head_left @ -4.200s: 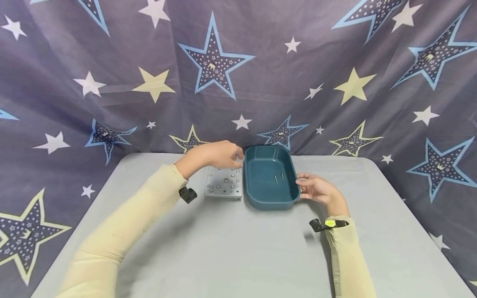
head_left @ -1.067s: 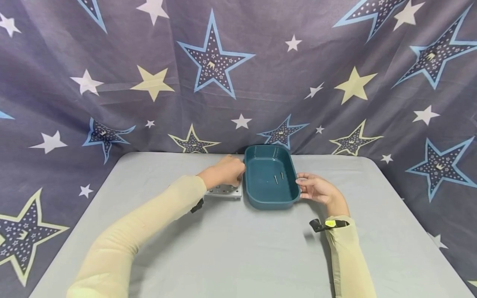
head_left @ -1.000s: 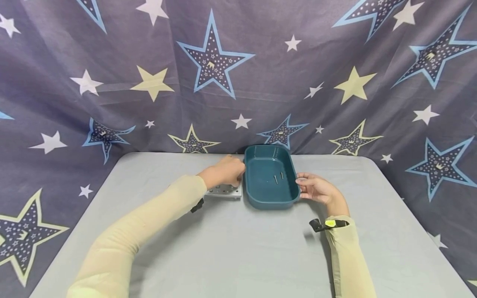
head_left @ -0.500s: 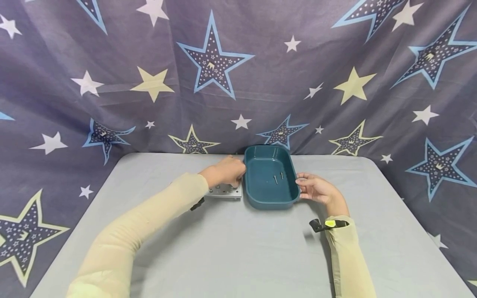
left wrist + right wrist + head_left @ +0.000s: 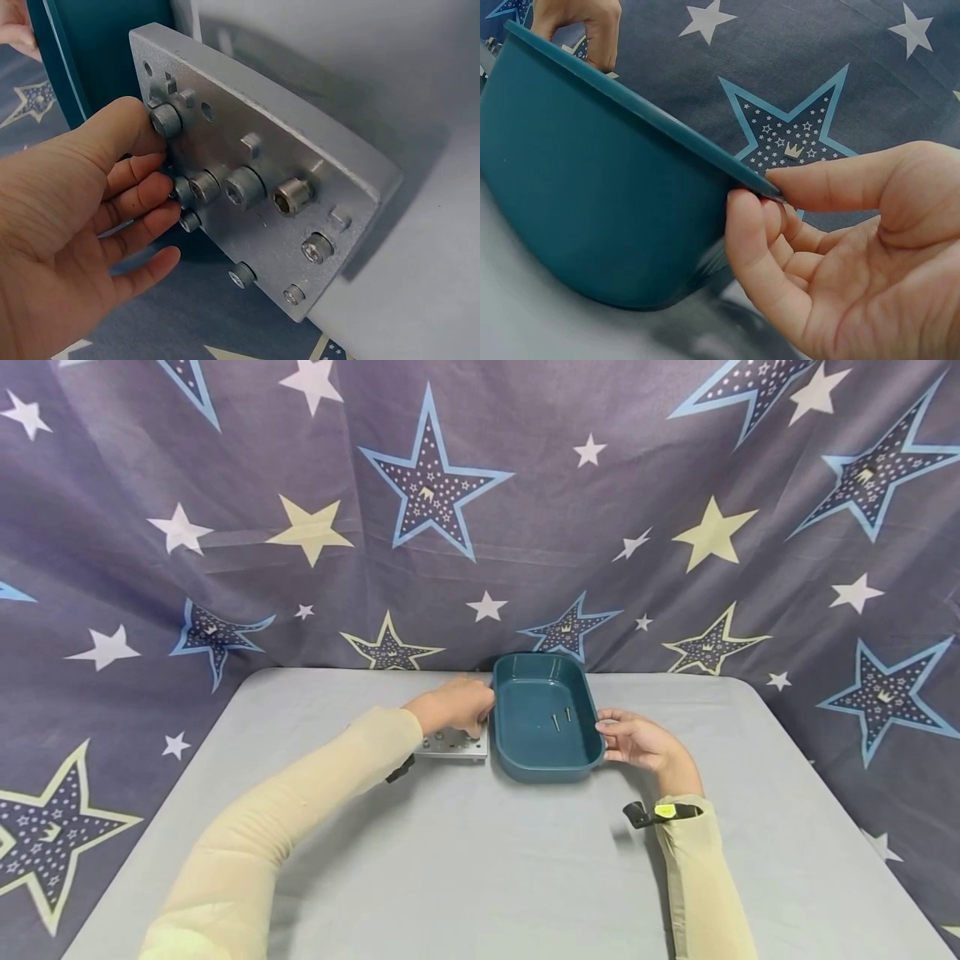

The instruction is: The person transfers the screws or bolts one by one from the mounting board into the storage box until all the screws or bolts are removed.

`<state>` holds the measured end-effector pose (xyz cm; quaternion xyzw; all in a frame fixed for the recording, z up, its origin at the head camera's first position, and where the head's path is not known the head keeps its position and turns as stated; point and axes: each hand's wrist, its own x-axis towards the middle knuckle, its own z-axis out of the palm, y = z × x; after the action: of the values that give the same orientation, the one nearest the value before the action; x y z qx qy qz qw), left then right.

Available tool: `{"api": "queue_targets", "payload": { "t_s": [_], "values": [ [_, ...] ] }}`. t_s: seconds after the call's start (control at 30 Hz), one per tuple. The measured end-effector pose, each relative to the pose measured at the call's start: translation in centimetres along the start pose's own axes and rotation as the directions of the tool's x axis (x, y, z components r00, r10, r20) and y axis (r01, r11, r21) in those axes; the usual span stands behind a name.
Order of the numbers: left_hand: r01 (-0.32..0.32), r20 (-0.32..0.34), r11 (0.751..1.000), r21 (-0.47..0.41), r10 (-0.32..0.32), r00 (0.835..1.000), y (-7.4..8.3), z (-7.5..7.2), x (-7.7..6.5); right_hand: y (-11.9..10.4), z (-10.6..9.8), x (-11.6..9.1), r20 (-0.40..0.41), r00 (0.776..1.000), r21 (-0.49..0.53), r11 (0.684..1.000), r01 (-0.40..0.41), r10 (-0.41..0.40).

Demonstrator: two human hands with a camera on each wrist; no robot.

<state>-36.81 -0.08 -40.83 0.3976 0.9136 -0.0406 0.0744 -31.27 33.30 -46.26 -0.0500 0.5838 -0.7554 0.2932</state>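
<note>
My left hand (image 5: 459,702) is over a silver metal plate (image 5: 468,756), covering its far part. In the left wrist view, the thumb and index finger pinch a socket-head bolt (image 5: 166,120) near one end of the plate; the index fingertip is mostly hidden. Several more bolts of various sizes stick out of the plate, including a large one (image 5: 244,187) and a shiny one (image 5: 292,196). Beside it stands a teal plastic bin (image 5: 525,697). My right hand (image 5: 637,739) pinches the bin's rim between thumb and fingers, clearest at the rim corner (image 5: 769,189).
Two loose screws, one nearer (image 5: 556,722) and one slightly farther (image 5: 567,714), lie on the bin's floor. A pale grey cloth (image 5: 480,860) covers the table. Behind its far edge hangs a dark curtain (image 5: 480,527) printed with stars.
Since the oldest frame, my left hand has come down from above the plate's far right corner onto its bolts. Over the last second it has barely shifted. My right hand stays on the bin's rim.
</note>
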Motion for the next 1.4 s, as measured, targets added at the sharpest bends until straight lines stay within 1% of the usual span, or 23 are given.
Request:
{"api": "queue_targets", "payload": {
  "t_s": [0.4,0.67,0.83,1.1,1.4],
  "values": [
    [-0.014,-0.002,1.000,0.014,0.014,1.000,0.50,-0.36,-0.27,-0.06,-0.03,-0.01,0.000,1.000,-0.004,1.000,-0.004,0.004],
    [-0.001,0.008,1.000,0.025,0.001,1.000,0.44,-0.13,0.01,0.08,-0.10,0.02,0.010,1.000,-0.004,1.000,0.002,-0.002],
    [0.010,0.019,1.000,0.017,-0.010,1.000,0.36,-0.02,0.14,0.06,-0.01,0.03,0.010,1.000,-0.006,1.000,0.007,-0.007],
    [0.024,0.037,0.999,0.025,-0.025,0.999,0.44,-0.13,0.12,0.00,0.01,0.01,0.007,1.000,-0.005,1.000,0.006,-0.006],
    [0.023,0.045,0.999,0.040,-0.025,0.999,0.60,-0.19,0.02,0.04,-0.05,0.02,0.015,1.000,-0.004,1.000,0.006,-0.006]
  ]
}}
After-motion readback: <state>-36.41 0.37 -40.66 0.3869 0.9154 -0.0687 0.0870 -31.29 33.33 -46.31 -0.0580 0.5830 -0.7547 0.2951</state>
